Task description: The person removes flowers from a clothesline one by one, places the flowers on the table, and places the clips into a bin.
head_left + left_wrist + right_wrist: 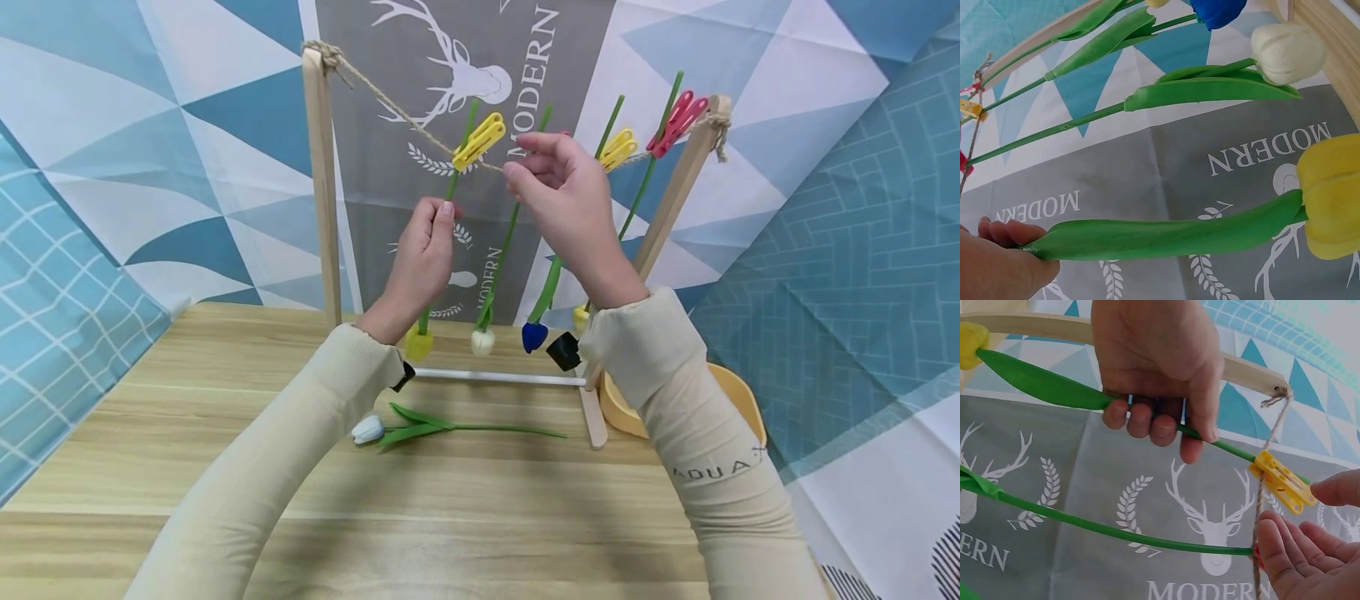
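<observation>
My left hand (426, 254) grips the green stem of a yellow tulip (1332, 197), which hangs head down. A yellow clothespin (480, 142) clips that stem to a twine line (382, 92). Just right of the clothespin, my right hand (566, 196) is raised with thumb and fingers apart, holding nothing. In the right wrist view its thumb (1338, 489) is close to the clothespin's handle ends. A white tulip (483, 342) and a blue tulip (534, 337) hang upside down farther along the line. Part of the line is hidden behind my right hand.
Wooden posts (322, 192) hold the twine, with a white rod (498, 377) low between them. A pale tulip (367, 429) lies on the wooden table (225, 500). Behind my right sleeve is a yellow-orange container (738, 396). A red clothespin (677, 123) sits near the right post.
</observation>
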Available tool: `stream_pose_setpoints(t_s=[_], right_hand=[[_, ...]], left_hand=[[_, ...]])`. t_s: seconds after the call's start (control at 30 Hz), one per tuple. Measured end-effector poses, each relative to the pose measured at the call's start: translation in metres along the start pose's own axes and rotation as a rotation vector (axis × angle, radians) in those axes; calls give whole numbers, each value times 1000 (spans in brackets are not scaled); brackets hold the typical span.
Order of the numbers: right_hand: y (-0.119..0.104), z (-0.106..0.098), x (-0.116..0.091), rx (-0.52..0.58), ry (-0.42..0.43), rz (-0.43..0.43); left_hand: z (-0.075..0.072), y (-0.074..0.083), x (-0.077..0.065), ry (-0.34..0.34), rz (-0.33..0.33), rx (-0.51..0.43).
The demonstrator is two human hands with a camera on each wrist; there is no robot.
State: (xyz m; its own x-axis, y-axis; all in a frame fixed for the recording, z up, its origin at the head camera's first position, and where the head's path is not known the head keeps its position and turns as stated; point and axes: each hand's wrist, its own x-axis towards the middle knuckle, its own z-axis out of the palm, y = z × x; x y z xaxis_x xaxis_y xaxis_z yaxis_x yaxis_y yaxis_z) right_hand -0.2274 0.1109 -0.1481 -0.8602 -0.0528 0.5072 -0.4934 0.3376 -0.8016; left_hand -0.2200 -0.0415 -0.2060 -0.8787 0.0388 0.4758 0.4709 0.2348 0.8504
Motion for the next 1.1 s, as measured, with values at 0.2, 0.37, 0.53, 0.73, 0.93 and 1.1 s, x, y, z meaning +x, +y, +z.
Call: stream_pose_setpoints(t_s=[0.2,0.37,0.53,0.73,0.93,1.1], right_hand=[[-13,1,6,-43,5,6],[-24,3,13,-75,-48,35],[-32,3,17,-146,-97,47],[-37,1,23,-183,-95,93],[-39,1,28,-185,-97,114],[-41,1,28,-244,-102,111]], left_hand=[[2,-16,8,11,15,14],[4,-35,18,17,30,32],[4,-33,17,4,27,19],[4,-32,18,-4,23,4],[4,-32,17,-15,23,17],[3,-33,16,-35,26,10]])
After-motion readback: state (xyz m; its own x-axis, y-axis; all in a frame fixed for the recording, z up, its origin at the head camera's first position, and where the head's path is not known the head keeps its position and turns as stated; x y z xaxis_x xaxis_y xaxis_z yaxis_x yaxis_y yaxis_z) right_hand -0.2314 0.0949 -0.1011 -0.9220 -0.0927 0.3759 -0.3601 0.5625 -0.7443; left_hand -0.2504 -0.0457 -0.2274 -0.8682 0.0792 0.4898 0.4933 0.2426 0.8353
